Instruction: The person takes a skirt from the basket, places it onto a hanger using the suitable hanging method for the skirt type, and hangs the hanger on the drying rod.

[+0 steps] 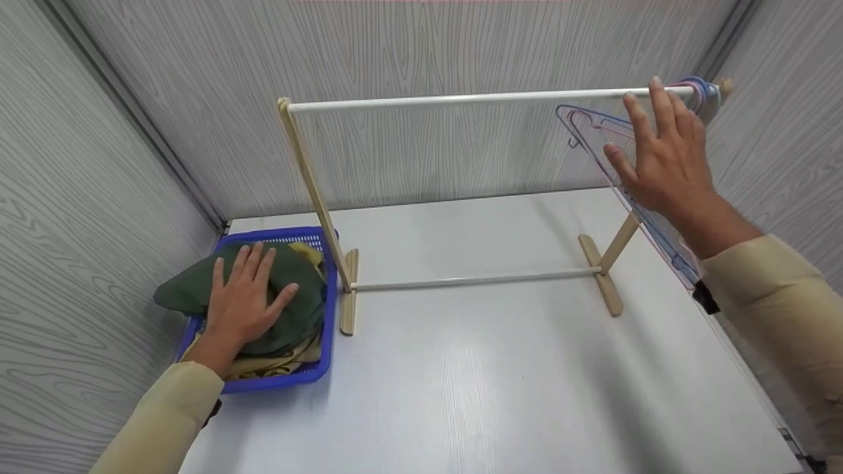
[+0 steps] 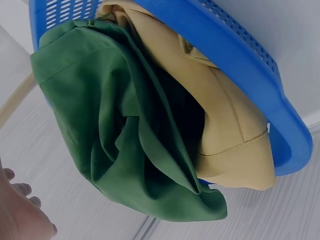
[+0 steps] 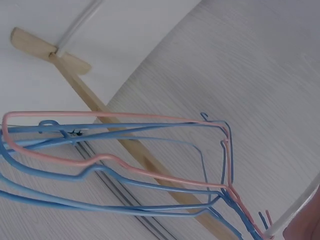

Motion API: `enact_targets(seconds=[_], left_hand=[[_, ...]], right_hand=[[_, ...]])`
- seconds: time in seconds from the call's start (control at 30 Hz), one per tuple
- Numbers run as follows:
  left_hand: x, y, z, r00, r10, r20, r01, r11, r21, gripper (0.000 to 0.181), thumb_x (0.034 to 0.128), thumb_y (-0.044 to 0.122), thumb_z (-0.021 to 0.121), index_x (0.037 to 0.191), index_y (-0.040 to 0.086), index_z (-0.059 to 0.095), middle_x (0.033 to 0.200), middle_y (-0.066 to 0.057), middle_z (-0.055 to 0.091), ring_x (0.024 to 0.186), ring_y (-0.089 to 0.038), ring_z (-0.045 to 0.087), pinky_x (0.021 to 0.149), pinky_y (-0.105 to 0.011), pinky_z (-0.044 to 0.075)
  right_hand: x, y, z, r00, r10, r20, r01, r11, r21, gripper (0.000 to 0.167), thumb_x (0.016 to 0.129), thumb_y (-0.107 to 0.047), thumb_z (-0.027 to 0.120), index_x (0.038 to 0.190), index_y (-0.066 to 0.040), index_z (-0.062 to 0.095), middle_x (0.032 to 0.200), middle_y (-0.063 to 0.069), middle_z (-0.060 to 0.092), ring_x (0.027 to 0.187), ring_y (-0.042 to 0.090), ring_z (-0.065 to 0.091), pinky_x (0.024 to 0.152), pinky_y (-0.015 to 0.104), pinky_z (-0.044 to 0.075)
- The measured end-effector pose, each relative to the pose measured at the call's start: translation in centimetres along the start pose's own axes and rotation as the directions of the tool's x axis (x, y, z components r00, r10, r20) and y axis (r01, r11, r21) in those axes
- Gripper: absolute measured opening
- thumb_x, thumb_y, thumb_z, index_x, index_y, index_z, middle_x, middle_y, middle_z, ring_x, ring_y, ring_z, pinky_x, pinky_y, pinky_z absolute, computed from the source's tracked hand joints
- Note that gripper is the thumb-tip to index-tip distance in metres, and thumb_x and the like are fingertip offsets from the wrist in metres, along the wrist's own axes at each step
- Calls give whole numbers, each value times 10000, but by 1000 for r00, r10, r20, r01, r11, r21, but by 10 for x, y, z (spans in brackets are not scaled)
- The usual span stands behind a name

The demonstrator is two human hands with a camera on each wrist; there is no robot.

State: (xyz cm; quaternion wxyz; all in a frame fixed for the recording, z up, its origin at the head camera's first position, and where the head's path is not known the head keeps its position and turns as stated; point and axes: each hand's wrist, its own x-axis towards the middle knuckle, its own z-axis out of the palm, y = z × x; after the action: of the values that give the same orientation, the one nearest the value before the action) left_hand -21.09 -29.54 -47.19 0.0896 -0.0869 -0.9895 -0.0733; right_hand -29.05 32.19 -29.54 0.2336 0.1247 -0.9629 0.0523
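Note:
My left hand (image 1: 240, 306) is over a dark green garment (image 1: 299, 273) heaped in a blue plastic basket (image 1: 325, 352), its fingers straight and spread. In the left wrist view this hand appears at the lower left edge, holding nothing, and a tan garment (image 2: 227, 117) lies beside the green one. My right hand (image 1: 668, 158) is raised at the right end of the white top rail (image 1: 461, 99), fingers extended. Near it hang several wire hangers, among them a pink hanger (image 3: 60, 114) and blue ones. Whether its fingertips touch the rail I cannot tell.
The garment rack has wooden side posts (image 1: 309, 178), wooden feet (image 1: 609, 293) and a white lower bar (image 1: 474, 280). It stands on a white table (image 1: 461, 382). Grey wood-grain panels (image 1: 421, 52) enclose the back and sides. The basket sits against the rack's left foot.

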Motion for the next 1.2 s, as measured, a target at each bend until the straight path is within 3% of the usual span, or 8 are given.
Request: enact_targets(seconds=[0.2,0.3,0.47,0.67,0.83,0.97,1.07,1.2], left_hand=[[-2,-5,10,1000,2,-6,-2,1000,-10,845,980,643,407,1572,61,255,1639,-213,202,1513,-420,151,1174,-656,-13],[-13,-8,17,1000,-11,-16,10,1000,-16,835,979,633,423,1565,57,276,1625,-222,236,1502,-428,177,1170,-665,8],[-30,-10,36,1000,-30,4,30,999,-21,823,972,622,455,1545,47,321,1602,-235,281,1484,-445,210,1162,-679,51],[-31,-13,54,999,-52,9,52,998,-19,805,972,618,458,1536,56,336,1583,-238,303,1461,-455,238,1155,-689,69],[-31,-14,73,990,-84,115,86,996,-14,860,951,689,419,1535,64,335,1535,-279,334,1428,-486,263,1144,-703,87],[-32,-16,84,972,-64,225,62,998,14,962,884,751,477,1517,37,358,1478,-323,369,1368,-536,313,1100,-721,188],[-30,-16,89,969,-25,247,13,999,48,815,938,622,510,1456,-1,423,1409,-325,425,1288,-529,406,1037,-699,306],[-29,-13,94,977,26,210,-44,995,85,453,1012,315,481,1282,-44,542,1241,-287,542,1142,-471,528,927,-647,413]], right_hand=[[20,-1,-11,998,48,28,-48,999,-23,721,1032,-540,312,1611,-161,110,1685,121,26,1538,366,44,1215,557,29],[29,-4,-9,998,59,35,-59,998,-13,712,1036,-536,301,1605,-142,134,1683,120,61,1543,351,45,1219,552,14],[38,-6,-3,993,103,63,-104,994,20,658,1043,-517,301,1567,-122,246,1636,167,191,1526,359,109,1222,544,-11],[51,-9,-7,981,173,87,-178,983,49,679,1050,-538,227,1462,-14,356,1514,258,348,1485,418,198,1219,534,-57],[51,-9,-11,975,193,114,-198,980,34,664,1059,-518,190,1314,58,400,1384,315,408,1439,487,238,1214,561,-46],[50,-9,-9,974,197,114,-201,979,19,651,1060,-514,176,1271,61,395,1334,324,412,1425,504,245,1212,572,-30],[51,-8,-8,975,200,102,-202,979,11,649,1060,-519,171,1257,58,395,1310,323,416,1414,511,255,1212,574,-20],[51,-9,-5,975,202,93,-204,979,9,641,1061,-515,173,1246,57,395,1289,317,416,1408,514,261,1210,578,-17]])
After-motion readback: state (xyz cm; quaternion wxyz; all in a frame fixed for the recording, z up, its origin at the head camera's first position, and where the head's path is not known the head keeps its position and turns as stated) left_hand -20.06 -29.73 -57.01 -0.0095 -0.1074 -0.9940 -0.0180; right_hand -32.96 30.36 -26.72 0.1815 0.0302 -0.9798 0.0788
